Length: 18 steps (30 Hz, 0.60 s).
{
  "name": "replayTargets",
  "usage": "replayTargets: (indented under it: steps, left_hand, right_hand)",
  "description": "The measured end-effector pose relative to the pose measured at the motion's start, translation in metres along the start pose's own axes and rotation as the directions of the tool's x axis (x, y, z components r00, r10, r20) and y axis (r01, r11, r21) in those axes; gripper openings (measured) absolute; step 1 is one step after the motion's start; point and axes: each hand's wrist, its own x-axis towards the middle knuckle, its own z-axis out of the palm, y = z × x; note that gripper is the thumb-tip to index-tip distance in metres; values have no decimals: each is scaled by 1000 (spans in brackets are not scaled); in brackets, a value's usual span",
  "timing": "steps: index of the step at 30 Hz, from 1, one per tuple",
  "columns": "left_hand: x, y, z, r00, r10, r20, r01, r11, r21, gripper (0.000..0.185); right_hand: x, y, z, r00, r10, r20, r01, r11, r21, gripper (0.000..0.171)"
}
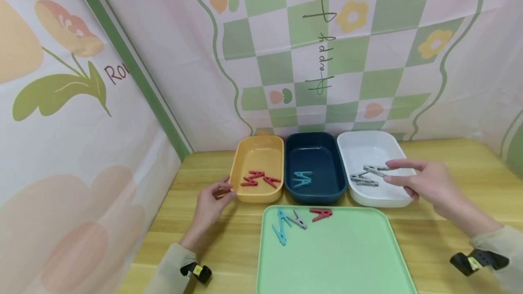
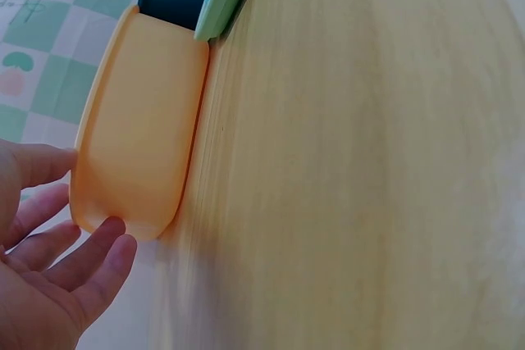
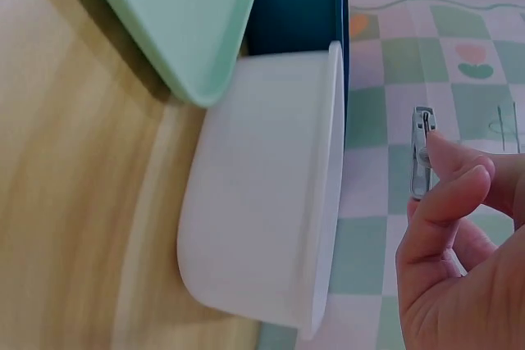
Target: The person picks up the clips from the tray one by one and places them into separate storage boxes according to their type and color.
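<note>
Holding that grey peg pinched in your right hand over the white tub, you're lined up fine; just lower it closer to the two grey pegs already in there before you let go, so it won't bounce out; your left hand is relaxed and holding nothing, fingertips at the corner of the yellow tub; a blue, a grey and a red peg wait on the green tray.

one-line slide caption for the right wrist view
Right hand pinches a grey clothespin above the white bin.
</note>
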Motion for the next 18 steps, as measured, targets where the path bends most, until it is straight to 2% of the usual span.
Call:
replayTargets:
  steps: [7,18]
  left_hand:
    - [-1,-1,0,1000,-10,4,10,1000,-11,21]
    - [0,-1,0,1000,-23,3,23,1000,-11,22]
  right_hand:
    - [15,-1,-7,1000,13,-5,-14,998,-63,65]
    - [39,-3,-4,999,47,8,-46,990,-131,67]
